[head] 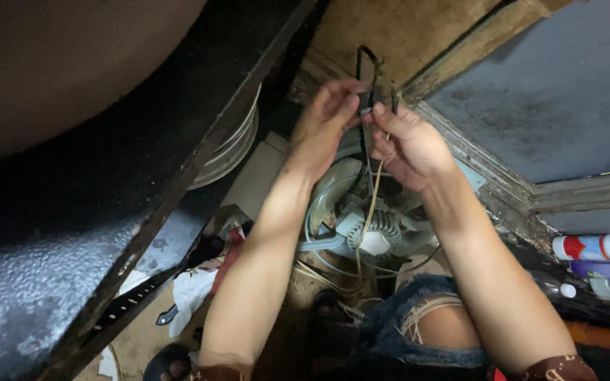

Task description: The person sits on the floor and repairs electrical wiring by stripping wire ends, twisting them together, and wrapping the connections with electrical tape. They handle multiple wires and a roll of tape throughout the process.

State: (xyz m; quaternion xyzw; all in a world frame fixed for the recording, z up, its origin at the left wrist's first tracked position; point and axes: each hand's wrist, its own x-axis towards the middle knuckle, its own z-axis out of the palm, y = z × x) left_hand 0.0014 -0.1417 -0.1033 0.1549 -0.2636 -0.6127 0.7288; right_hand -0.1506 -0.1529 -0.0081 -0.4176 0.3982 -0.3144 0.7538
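Above the fan motor [378, 233], both hands were raised close together. The left hand [323, 120] and the right hand [407, 144] each had their fingers pinching a small black part [366, 99] with a black wire [365, 60] looping up from it. Thin pale wires [373, 201] hung down from the fingers to the motor. White bottles [598, 248] lay at the right by the wall

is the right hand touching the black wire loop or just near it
Touching. In the head view the right hand pinches the black wire loop at its lower end, fingertips meeting the left hand there, above the fan motor.
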